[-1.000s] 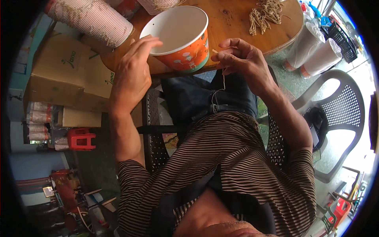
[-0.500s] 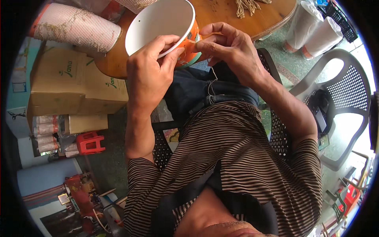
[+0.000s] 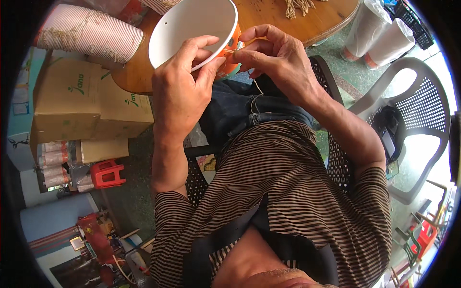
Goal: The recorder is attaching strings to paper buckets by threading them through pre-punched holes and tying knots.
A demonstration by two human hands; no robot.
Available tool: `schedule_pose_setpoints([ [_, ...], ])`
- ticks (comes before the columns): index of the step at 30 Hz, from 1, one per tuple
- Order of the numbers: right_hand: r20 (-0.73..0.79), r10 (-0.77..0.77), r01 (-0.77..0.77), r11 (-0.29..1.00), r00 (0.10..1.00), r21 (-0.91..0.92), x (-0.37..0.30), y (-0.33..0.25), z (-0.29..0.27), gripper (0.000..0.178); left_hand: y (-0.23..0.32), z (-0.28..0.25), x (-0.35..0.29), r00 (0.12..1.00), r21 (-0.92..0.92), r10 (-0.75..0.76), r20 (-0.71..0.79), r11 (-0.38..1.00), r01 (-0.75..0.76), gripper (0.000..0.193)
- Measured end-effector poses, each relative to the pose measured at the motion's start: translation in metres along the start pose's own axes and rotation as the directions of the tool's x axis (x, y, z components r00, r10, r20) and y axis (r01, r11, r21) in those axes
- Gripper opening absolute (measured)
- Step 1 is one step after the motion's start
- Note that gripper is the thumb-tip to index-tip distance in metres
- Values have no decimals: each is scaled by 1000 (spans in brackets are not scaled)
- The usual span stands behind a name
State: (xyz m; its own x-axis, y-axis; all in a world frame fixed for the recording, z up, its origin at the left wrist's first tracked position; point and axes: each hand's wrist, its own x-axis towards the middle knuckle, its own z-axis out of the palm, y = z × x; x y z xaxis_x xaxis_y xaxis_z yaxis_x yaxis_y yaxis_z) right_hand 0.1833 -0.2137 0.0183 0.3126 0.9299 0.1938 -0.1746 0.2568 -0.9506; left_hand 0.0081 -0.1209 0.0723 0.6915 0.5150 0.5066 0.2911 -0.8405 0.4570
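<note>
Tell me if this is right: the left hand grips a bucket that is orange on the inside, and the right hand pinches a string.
Wrong on one point: the inside of the bucket is white, as the head view shows; orange is on its outside. The rest holds: the left hand grips the bucket, and the right hand pinches a string.

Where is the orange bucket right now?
In the head view, the orange bucket is at the top, left of centre, by the wooden table; the left hand grips its rim, and the right hand is at its right side.
</note>
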Motion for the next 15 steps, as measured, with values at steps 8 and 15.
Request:
schedule_pose_setpoints([
  [8,11,-19,19,998,1000,57,-1,1,-2,28,11,4,5,992,32,93,-87,995,-91,41],
  [15,65,-36,30,995,997,93,-2,2,-8,22,7,2,7,948,55,316,-40,948,-313,39],
])
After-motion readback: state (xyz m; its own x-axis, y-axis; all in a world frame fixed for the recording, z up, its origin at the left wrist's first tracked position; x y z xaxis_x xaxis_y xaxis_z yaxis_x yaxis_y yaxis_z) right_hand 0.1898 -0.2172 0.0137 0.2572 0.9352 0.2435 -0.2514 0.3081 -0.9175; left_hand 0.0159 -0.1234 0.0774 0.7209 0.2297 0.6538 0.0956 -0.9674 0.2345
